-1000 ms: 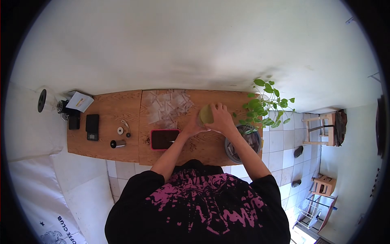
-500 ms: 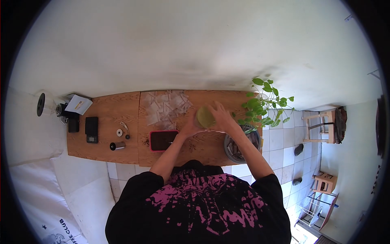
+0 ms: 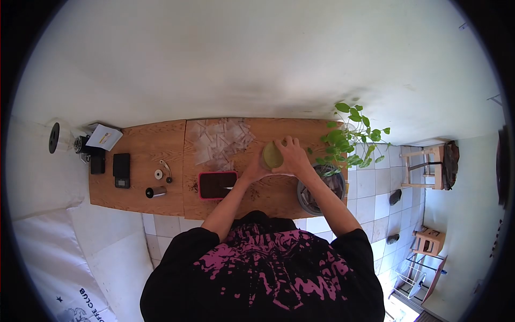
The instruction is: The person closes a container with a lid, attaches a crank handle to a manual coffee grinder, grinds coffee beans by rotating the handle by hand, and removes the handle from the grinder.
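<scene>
Hands [image 3: 294,160] hold a green-topped container [image 3: 272,155] — pink tray [image 3: 199,187] holds brown powder [image 3: 216,185].

Fairly bright, cool daylight, strongest well below & R of the fingers [image 3: 290,145], where the floor [image 3: 380,185] washes out nr white. Soft diffuse shadows on the wall [image 3: 257,59] above fingers & behind plant [image 3: 338,139] to their R. Heavy fisheye bend, blk vignette far out; fine finger detail lost.

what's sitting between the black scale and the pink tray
In the head view: a silver cylinder, white disc, crank handle and scattered dark crumbs.
</scene>
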Demonstrator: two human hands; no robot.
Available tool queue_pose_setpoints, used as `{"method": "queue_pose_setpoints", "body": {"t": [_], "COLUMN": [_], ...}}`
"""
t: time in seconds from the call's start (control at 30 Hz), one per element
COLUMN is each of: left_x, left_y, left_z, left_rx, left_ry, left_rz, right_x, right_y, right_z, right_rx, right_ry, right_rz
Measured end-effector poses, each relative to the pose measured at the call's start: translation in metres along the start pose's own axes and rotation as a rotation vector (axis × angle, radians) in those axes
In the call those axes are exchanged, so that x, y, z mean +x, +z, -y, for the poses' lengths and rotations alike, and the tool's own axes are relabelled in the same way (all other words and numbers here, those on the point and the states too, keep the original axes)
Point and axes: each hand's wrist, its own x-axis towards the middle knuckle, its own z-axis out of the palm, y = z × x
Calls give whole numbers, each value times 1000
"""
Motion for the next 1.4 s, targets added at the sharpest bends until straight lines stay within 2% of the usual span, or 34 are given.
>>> {"method": "queue_pose_setpoints", "body": {"t": [0.07, 0.3, 0.37, 0.5, 0.57, 0.7, 0.77, 1.2, 1.27, 1.4], "left_x": [2, 9, 9, 3, -5, -6, -7, -16, -18, -24], "left_y": [-2, 1, -3, -9, -11, -19, -22, -30, -33, -36], "left_z": [5, 6, 14, 22, 12, 28, 30, 18, 25, -6], "left_rx": [1, 64, 180, 235, 244, 144, 264, 272, 334, 529], "left_ry": [13, -80, -94, -64, -121, -119, -94, -146, -36, -41], "left_rz": [1, 14, 38, 51, 15, 27, -8, -69, -94, -109], "right_x": [-2, 4, 6, 8, 9, 7, 7, 6, 4, -1], "right_y": [-2, 16, 27, 29, 36, 42, 43, 41, 41, 43], "right_z": [0, -16, -23, -25, -32, -35, -34, -28, -27, -21], "right_rx": [31, 57, 40, 59, 69, 82, 36, 34, -29, -59], "right_ry": [-30, -51, -32, 44, 82, 103, 135, 209, 224, 205], "right_rz": [-94, -151, -216, -168, -181, -212, -205, -139, -129, -195]}}
